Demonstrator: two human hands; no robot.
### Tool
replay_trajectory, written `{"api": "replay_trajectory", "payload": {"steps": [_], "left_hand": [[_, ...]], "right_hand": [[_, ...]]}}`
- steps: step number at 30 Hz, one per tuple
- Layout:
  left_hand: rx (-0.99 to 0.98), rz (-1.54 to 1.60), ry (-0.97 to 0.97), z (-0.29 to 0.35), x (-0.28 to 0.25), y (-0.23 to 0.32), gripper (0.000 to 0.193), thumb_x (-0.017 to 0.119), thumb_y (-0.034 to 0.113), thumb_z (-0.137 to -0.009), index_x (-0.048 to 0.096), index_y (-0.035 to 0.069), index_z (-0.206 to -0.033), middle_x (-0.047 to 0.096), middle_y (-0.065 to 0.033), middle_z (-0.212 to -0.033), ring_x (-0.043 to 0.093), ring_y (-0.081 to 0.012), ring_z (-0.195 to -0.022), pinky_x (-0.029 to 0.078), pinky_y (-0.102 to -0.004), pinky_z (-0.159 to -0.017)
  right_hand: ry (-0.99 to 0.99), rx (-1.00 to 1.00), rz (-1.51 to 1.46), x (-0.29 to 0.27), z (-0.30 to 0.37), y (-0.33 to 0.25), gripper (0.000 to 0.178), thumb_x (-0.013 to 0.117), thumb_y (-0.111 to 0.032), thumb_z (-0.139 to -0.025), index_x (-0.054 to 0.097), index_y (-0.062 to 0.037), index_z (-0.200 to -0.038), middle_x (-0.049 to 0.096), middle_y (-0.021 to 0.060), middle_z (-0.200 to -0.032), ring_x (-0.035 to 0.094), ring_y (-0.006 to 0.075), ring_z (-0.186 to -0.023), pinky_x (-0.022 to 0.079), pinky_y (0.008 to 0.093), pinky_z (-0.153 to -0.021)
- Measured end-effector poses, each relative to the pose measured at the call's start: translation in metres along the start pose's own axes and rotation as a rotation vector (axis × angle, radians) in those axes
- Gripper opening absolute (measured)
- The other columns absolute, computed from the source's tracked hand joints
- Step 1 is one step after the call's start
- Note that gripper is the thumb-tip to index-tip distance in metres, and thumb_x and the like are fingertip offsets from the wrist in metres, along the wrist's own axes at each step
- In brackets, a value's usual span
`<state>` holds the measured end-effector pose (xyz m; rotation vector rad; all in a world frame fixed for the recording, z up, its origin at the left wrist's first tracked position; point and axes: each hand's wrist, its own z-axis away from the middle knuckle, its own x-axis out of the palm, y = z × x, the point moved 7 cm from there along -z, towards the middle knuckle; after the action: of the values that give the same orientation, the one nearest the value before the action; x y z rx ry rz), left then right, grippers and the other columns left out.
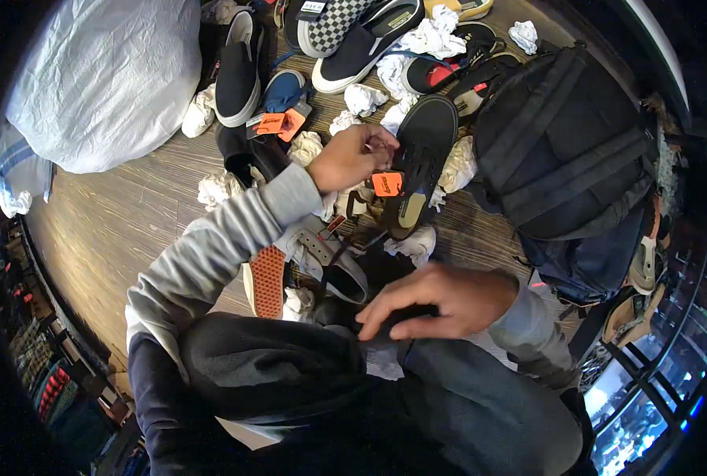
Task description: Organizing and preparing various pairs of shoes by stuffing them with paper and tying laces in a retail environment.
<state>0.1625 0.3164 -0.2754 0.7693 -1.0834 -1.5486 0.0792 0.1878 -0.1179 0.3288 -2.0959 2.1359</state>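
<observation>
My left hand (357,156) reaches forward beside a black lace-up shoe (423,159) with an orange tag (387,184) hanging at its side. Its fingers are curled together close to the shoe's edge, and whatever they may hold is too small to make out. Above my knees hovers my right hand (449,301), fingers stretched and thumb apart, holding nothing visible. Between the hands lie a grey shoe (322,254) and a shoe showing its orange-brown waffle sole (268,282). Dark items under my right hand are hard to tell apart.
Crumpled paper balls (364,99) lie among several shoes, including a black slip-on (238,71) and a checkered one (330,30). A large white plastic bag (103,87) stands at the far left. To the right sits a black backpack (568,143), near a shelf with sandals (635,313).
</observation>
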Motion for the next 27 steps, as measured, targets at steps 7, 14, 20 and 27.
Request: {"api": "replay_trajectory", "payload": {"steps": [7, 14, 20, 27], "left_hand": [[0.234, -0.485, 0.102, 0.012, 0.021, 0.038, 0.019, 0.072, 0.010, -0.077, 0.060, -0.001, -0.088, 0.062, -0.0094, -0.072, 0.061, -0.0206, -0.063, 0.049, -0.0330, -0.061], [0.264, -0.562, 0.047, 0.001, 0.040, 0.018, 0.019, 0.068, 0.009, -0.078, 0.058, 0.001, -0.092, 0.059, -0.0122, -0.076, 0.059, -0.0249, -0.066, 0.048, -0.0356, -0.065], [0.324, -0.413, 0.128, 0.007, 0.031, 0.033, 0.035, 0.063, -0.003, -0.076, 0.052, 0.000, -0.109, 0.059, -0.0118, -0.092, 0.060, -0.0207, -0.075, 0.050, -0.0324, -0.067], [0.632, -0.380, 0.076, 0.010, 0.052, 0.067, 0.031, 0.066, 0.004, -0.080, 0.055, 0.000, -0.109, 0.058, -0.0143, -0.091, 0.060, -0.0294, -0.087, 0.049, -0.0369, -0.078]], "right_hand": [[1.232, 0.238, 0.215, -0.102, 0.062, 0.044, 0.020, 0.063, -0.019, -0.091, 0.060, 0.0008, -0.096, 0.060, 0.0014, -0.071, 0.057, 0.0074, -0.064, 0.048, 0.0216, -0.058], [1.268, 0.220, 0.763, -0.125, 0.057, 0.098, 0.018, 0.068, -0.015, -0.087, 0.057, -0.0014, -0.084, 0.059, 0.0033, -0.069, 0.054, 0.0079, -0.060, 0.044, 0.0234, -0.055], [1.312, 0.052, 0.141, -0.126, 0.060, 0.091, 0.017, 0.054, -0.006, -0.094, 0.047, -0.0039, -0.109, 0.055, 0.0024, -0.073, 0.057, 0.0110, -0.060, 0.043, 0.0247, -0.053], [1.017, 0.093, 0.077, -0.109, 0.044, 0.017, 0.022, 0.051, -0.001, -0.093, 0.050, -0.0015, -0.115, 0.059, 0.0025, -0.084, 0.049, 0.0031, -0.061, 0.039, 0.0197, -0.053]]}}
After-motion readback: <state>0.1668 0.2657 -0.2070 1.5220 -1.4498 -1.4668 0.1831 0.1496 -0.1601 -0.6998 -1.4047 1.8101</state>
